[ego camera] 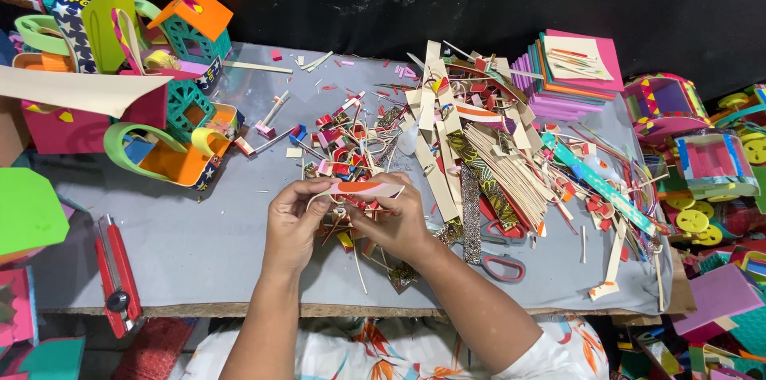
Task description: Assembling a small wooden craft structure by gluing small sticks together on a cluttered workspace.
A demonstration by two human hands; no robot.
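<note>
Far left, near the table [199, 256] edge: a red utility knife [116, 275] lies approx. parallel to our left forearm, well apart from it. We cannot tell whether the blade is out. Risk, in our judgement: an elbow sweep knocks it off the edge or catches the blade.

Upper left: stacked foam-craft houses [163, 69] in orange, green and pink, some tilted.

Centre: our left hand [291, 224] and right hand [395, 220] meet over the grey sheet. Both are closed narrow, fingers pinching one curved strip, white w/ an orange band [369, 188], held just above a heap of small red and pink offcuts [343, 144]. Risk: the strip is thin and bent, so too much pinch force may crease or tear it; a slack grip drops it into the offcuts, where it is hard to find.

Right of the hands: a pile of beige strips [499, 160] and patterned bands, w/ red-handled scissors [499, 264] partly buried beneath. Risk: the right wrist drags loose strips or snags the scissors.

Far right: a stack of coloured foam sheets [570, 77], then yellow foam wheels [692, 220].
</note>
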